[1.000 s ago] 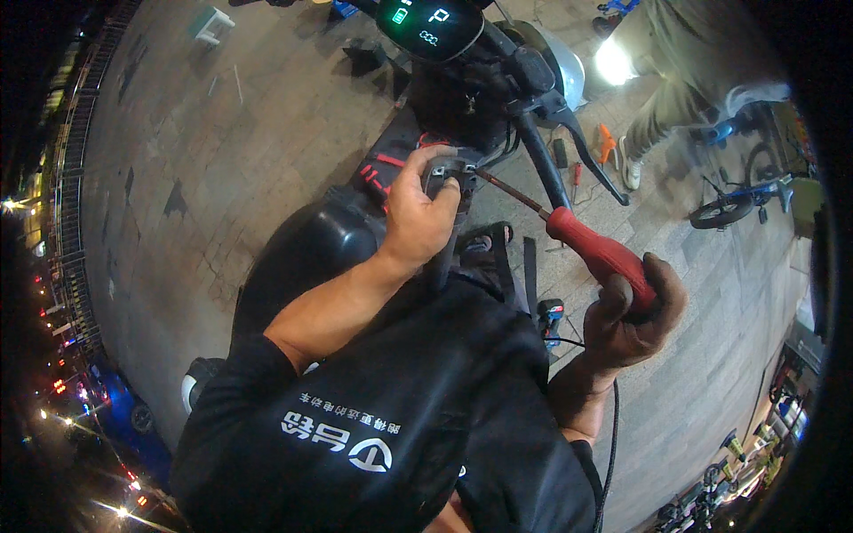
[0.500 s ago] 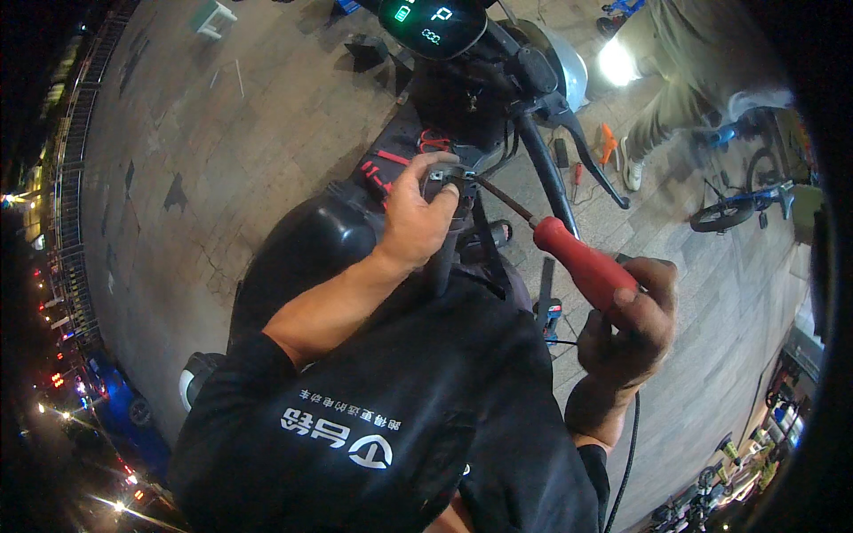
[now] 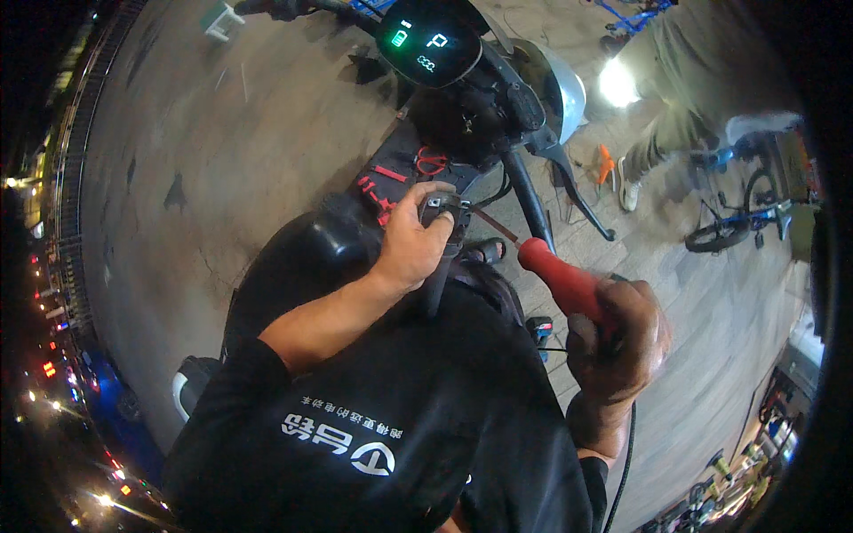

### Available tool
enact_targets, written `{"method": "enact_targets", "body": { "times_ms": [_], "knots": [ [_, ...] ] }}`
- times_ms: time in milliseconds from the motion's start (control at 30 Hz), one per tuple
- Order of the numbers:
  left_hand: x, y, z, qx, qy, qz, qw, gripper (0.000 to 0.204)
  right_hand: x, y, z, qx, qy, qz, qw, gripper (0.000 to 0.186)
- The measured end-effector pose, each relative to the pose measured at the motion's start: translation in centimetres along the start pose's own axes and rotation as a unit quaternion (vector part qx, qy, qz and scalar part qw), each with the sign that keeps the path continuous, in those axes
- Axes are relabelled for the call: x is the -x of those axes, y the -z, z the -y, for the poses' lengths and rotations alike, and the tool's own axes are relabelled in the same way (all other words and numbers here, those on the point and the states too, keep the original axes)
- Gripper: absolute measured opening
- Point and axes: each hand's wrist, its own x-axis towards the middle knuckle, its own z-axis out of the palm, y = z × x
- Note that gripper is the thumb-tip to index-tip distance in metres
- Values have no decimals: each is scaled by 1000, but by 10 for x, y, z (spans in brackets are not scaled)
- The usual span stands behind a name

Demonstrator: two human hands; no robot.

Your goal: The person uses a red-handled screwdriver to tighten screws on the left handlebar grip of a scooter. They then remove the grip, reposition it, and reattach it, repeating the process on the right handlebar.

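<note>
My left hand (image 3: 413, 235) grips a small black part (image 3: 456, 227) with metal contacts along its top edge, at the middle of the view. In my right hand (image 3: 622, 342) is a screwdriver (image 3: 560, 277), held by its thick red handle. Its shaft points up and left, with the tip against or very near the right-hand contact; I cannot tell whether it touches. Just beyond my left hand lie red-handled pliers or scissors (image 3: 431, 161) and several red pieces (image 3: 371, 192) on the dark footboard of an electric scooter.
The scooter's lit display (image 3: 431, 40) and brake lever (image 3: 577, 197) rise ahead, its black seat (image 3: 306, 253) at left. A person's leg (image 3: 675, 129) stands at upper right near an orange tool (image 3: 606, 165). A blue bicycle (image 3: 742, 218) and a power tool (image 3: 539, 327) are also right.
The scooter and floor sit slightly lower in the picture, as the view has shifted. My right hand and screwdriver have come a little left and down; both grips stay the same.
</note>
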Motion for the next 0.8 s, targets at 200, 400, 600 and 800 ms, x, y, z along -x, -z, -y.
{"method": "enact_targets", "body": {
  "times_ms": [200, 400, 600, 800],
  "knots": [
    [-6, 6, -2, 32, 45, 32, 998, 31, 4, -2, 14, 54, -24, -8, 998, 44],
    [-6, 13, 9, 73, 76, 54, 993, 32, 11, -20, 22, 20, -9, -39, 999, 38],
    [-9, 17, 15, 63, 68, 62, 994, 32, 11, -13, 29, 87, -73, 19, 993, 45],
    [-13, 20, 20, 74, 72, 53, 993, 31, 4, -22, 31, 60, -40, 16, 997, 29]
  ]
}}
